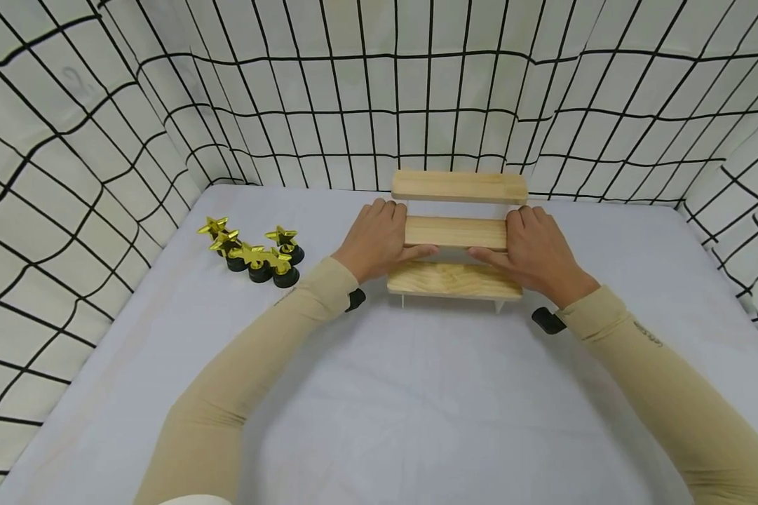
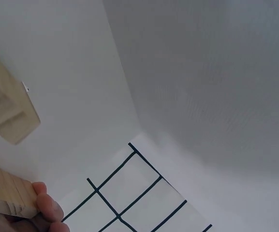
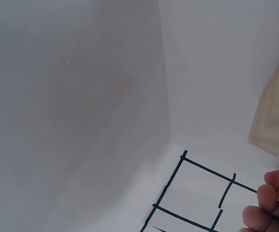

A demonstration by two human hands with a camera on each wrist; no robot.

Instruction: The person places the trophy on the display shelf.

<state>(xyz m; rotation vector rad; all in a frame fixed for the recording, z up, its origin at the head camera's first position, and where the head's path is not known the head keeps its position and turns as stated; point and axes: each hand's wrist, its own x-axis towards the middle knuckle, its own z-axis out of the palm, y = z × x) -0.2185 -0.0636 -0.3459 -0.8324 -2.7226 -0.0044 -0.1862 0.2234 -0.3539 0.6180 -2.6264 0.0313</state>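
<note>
A three-tiered wooden display stand stands on the table, its pale planks rising like steps toward the back. My left hand (image 1: 379,240) grips the left end of the middle plank (image 1: 456,233), thumb along its front edge. At the other end, my right hand (image 1: 538,249) holds the same plank in a mirrored grip. Behind it is the top plank (image 1: 459,187); in front, the bottom plank (image 1: 454,280) shows short white legs beneath. Both wrist views show curled fingers (image 2: 50,208) (image 3: 265,200) around the plank's ends, with another plank close by.
Several gold star trophies (image 1: 249,254) with black bases stand grouped left of my left hand. White cloth covers the table (image 1: 379,393). Black grid netting (image 1: 366,112) over white walls closes off the back and both sides.
</note>
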